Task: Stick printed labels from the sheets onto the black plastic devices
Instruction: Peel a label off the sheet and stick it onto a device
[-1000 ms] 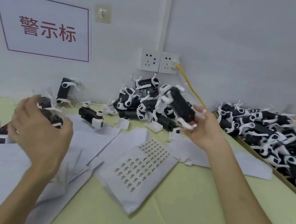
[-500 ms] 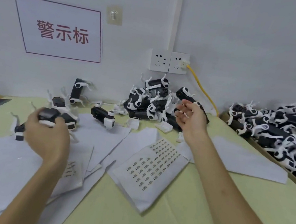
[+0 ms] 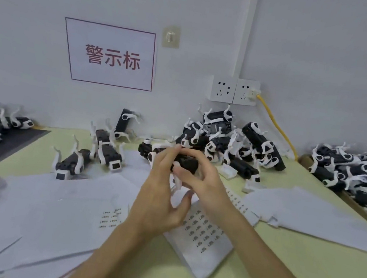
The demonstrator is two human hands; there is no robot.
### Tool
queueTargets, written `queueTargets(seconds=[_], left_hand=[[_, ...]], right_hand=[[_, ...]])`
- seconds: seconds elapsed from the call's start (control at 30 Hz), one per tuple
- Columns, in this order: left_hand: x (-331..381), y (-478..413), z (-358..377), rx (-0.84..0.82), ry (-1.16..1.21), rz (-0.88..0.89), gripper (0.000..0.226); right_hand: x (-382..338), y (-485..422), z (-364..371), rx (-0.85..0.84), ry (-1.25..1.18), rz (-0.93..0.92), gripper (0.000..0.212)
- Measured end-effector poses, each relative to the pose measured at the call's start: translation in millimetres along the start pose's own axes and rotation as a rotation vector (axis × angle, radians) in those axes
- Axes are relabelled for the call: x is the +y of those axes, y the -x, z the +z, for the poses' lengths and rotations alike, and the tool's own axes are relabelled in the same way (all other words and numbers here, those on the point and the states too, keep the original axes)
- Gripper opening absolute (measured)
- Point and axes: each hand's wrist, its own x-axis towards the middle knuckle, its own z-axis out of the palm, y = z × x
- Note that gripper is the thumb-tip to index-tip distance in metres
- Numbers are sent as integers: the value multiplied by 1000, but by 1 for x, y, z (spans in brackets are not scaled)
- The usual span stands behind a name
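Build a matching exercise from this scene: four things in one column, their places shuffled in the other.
Things
1. red-lettered sign
2. yellow cable
3. label sheet
4. black device

Places
A. gripped by the right hand, touched by the left hand
B. plugged into the right wall socket
C. lying on the table
D. on the wall, left of the sockets

Pairs: 1-D, 2-B, 3-C, 4-A

A white paper sign (image 3: 111,56) with a red border, fixed to the wall (image 3: 327,64), reads "警示标" in red characters. On the surface (image 3: 302,259), a label sheet (image 3: 203,232) and a second sheet (image 3: 110,219) carry rows of printed labels too small to read.
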Motion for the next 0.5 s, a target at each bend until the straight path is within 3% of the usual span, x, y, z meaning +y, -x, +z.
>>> queueTargets(seconds=[0.1,0.2,0.27,0.37,0.43,0.5], left_hand=[[-4,-3,-5,2,60,2,75],[-13,-8,-14,169,-1,-154,70],[-15,-11,-22,211,139,-436,74],[-15,-21,-32,73,694,-890,60],[-12,-26,-35,-22,903,-1005,39],[-12,-28,-36,-39,857,-1015,37]], right_hand=[[1,-4,-7,187,-117,39,31],[-2,-9,-20,267,-273,56,29],[-8,-9,-29,213,-403,60,28],[-12,-6,-31,50,-477,126,33],[-11,-3,-26,-36,-447,153,35],[-10,-2,-20,-80,-407,149,38]])
